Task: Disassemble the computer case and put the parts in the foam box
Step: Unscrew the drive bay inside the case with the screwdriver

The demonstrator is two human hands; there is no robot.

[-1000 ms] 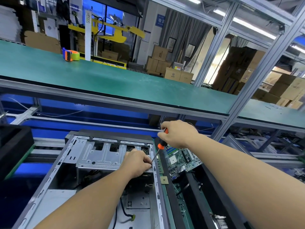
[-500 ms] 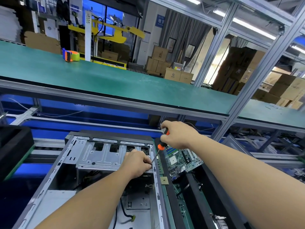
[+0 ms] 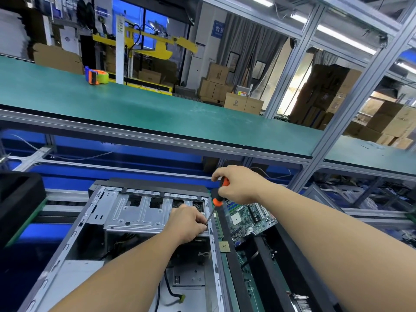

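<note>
Currently your left hand [image 3: 188, 222], at lower centre of the frame, is curled with its fingertips pinched at the tip of the screwdriver [image 3: 216, 202], beside the right edge of the drive cage [image 3: 139, 212]. Whether a screw sits between those fingertips cannot be told. Your right hand [image 3: 239, 184], just above and to the right, grips the orange handle; the shaft slants down-left to the cage flange.

The case [image 3: 74, 235] lies open on its side, filling the lower left and centre. The cage is mounted at its far end, and a loose cable [image 3: 173, 293] trails across the floor near the bottom edge.

To the right of the case, a black foam box [image 3: 227, 239] holds a motherboard [image 3: 249, 218]; a small chip [image 3: 224, 247] rests on its near wall. A second black foam block [image 3: 20, 199] sits at left. Further back, a tape dispenser [image 3: 95, 75] stands on the green shelf [image 3: 180, 111] at upper left.

Hazards, as judged from this position:
- The tip may slip off the screw head if the shaft is not kept square to it, and strike your left fingertips.
- A freed screw may drop into the case if the pinch loosens.
- The cage edges look sharp; keep your knuckles off them.
- The chip may be knocked off the wall by your right forearm.
</note>
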